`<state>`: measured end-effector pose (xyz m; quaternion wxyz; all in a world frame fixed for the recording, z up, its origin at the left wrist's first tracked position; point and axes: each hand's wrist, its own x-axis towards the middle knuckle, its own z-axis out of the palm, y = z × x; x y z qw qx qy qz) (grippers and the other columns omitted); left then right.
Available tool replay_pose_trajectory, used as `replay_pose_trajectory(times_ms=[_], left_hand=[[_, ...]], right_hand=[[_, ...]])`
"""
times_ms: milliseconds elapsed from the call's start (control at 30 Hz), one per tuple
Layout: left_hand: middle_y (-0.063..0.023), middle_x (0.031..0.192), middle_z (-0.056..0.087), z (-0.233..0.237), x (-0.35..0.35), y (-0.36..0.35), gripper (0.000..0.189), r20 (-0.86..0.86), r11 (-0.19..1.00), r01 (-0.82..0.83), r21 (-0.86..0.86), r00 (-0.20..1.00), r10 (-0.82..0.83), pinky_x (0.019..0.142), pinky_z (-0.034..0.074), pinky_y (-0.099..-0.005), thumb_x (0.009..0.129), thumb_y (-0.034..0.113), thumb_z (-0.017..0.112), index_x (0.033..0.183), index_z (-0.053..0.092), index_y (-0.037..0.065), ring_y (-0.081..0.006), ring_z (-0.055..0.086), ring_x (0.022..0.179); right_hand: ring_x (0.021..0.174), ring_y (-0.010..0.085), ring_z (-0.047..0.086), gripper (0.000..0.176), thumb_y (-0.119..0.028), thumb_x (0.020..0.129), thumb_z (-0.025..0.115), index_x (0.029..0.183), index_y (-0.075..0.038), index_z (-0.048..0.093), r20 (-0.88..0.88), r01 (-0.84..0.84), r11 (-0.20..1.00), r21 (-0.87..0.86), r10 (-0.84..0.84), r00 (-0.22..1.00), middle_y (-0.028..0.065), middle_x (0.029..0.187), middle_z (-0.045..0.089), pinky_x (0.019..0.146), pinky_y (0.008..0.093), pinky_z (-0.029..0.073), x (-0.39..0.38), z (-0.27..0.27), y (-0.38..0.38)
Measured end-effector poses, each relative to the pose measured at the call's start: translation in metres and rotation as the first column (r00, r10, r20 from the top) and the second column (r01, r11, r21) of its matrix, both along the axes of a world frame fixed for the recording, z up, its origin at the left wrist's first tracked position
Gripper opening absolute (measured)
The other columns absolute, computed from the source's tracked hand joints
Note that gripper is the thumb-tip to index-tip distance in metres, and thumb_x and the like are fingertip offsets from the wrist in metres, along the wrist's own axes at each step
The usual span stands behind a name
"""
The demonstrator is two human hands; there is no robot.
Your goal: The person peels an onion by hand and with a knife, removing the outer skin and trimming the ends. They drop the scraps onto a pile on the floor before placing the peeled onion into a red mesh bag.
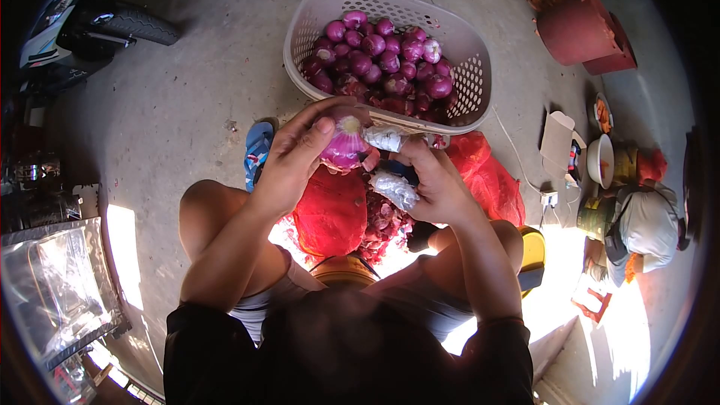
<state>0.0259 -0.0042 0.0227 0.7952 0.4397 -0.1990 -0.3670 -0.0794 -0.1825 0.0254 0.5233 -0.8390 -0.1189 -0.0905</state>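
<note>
My left hand [294,151] is closed around a purple onion [345,141], its pale end facing up and loose skin hanging at its lower edge. Close beside the onion is my right hand [437,180], with silvery wrapping [395,190] on its thumb and a finger. Those fingers curl around something dark that I cannot make out. Just beyond both hands stands a light plastic basket [471,37] holding many purple onions [373,45]. Below the hands, between my legs, a red mesh sack [330,214] lies beside a heap of onion skins [385,226].
Another red mesh bag [489,184] lies right of the basket. A blue slipper [259,148] rests on the concrete floor. At right are red tubs [574,28], a cardboard box [556,139], a white bowl [600,160] and another person [646,229]. A motorcycle [71,37] stands upper left.
</note>
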Motion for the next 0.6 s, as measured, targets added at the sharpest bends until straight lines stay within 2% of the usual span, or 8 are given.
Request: replay_pose_trajectory(times_ms=[67,167,367,467,600], left_hand=[[-0.0116,0.118,0.055,-0.002,0.001,0.000,0.037,0.028,1.000,-0.008,0.005,1.000,0.008,0.095,0.040,-0.0299,0.096,0.020,0.043,0.125,0.044,-0.003,-0.0176,0.053,0.109],[-0.0152,0.116,0.056,0.001,-0.003,0.000,0.045,0.038,0.991,-0.040,0.126,0.999,0.036,0.089,0.048,-0.0363,0.095,0.031,0.042,0.125,0.044,-0.003,-0.0219,0.056,0.105],[-0.0151,0.117,0.055,0.000,-0.003,-0.001,0.046,0.039,0.995,-0.031,0.092,0.999,0.028,0.090,0.048,-0.0373,0.095,0.031,0.042,0.126,0.043,-0.003,-0.0226,0.056,0.106],[-0.0109,0.119,0.054,0.006,-0.004,0.002,0.041,-0.083,0.999,0.020,0.042,0.996,-0.017,0.096,0.041,-0.0314,0.095,0.022,0.046,0.128,0.043,-0.002,-0.0178,0.052,0.111],[-0.0101,0.125,0.050,0.003,-0.002,0.003,0.043,-0.048,1.000,0.006,0.007,0.999,-0.006,0.099,0.038,-0.0311,0.094,0.022,0.047,0.130,0.041,-0.001,-0.0175,0.049,0.115]], right_hand=[[0.088,0.0329,0.062,0.057,-0.004,0.067,0.069,0.120,-0.009,0.048,0.048,0.003,1.000,-0.020,-0.002,0.999,0.0101,0.103,0.063,0.074,0.0380,0.050,0.001,-0.004,-0.001],[0.089,0.0327,0.062,0.053,-0.003,0.066,0.068,0.116,-0.009,0.051,0.095,0.028,0.993,-0.110,-0.018,0.995,0.0106,0.104,0.062,0.075,0.0385,0.051,0.002,-0.005,-0.003],[0.090,0.0329,0.062,0.052,-0.002,0.065,0.068,0.114,-0.008,0.053,0.084,0.036,0.996,-0.080,-0.029,0.996,0.0123,0.104,0.062,0.076,0.0386,0.051,0.001,-0.009,-0.003],[0.090,0.0307,0.064,0.046,0.000,0.069,0.066,0.113,-0.007,0.053,0.111,0.128,0.990,0.057,-0.134,0.985,0.0134,0.102,0.063,0.077,0.0355,0.050,0.003,-0.023,-0.005],[0.089,0.0251,0.064,0.040,0.003,0.077,0.061,0.114,-0.004,0.048,0.168,0.116,0.977,0.176,-0.146,0.975,0.0145,0.101,0.064,0.075,0.0309,0.049,0.006,-0.018,-0.006]])
